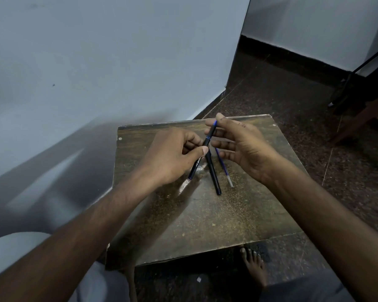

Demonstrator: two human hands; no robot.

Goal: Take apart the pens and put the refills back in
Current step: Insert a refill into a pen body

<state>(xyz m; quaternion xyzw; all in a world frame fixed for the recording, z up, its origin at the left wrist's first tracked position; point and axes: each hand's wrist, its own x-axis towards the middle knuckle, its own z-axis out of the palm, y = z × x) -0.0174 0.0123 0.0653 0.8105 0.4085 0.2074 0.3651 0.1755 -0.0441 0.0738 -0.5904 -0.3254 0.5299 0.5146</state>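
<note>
A small, worn, brown square desk (pixel 205 225) stood in the middle of the frame, set against a pale blue-grey wall (pixel 96 62) that filled the upper left. Above the desk's far half, two bare hands met over a slim black pen with a blue band and blue tip (pixel 206 144). The left hand (pixel 172 155), coming from the lower left, had its fingers curled around the pen's lower barrel, thumb pressed on top. The right hand (pixel 244 147), coming from the lower right, pinched the pen's upper end between thumb and forefinger, while its other fingers stayed spread and loose. The pen slanted from centre-left up toward the frame's upper right.

Below the hands, a second black pen barrel (pixel 214 177) lay flat on the desk, and just to its right lay a thin blue refill with a clear end (pixel 224 168). A dark speckled floor (pixel 292 101) filled the right side. A bare foot (pixel 254 267) showed beside the desk's near edge at lower right.
</note>
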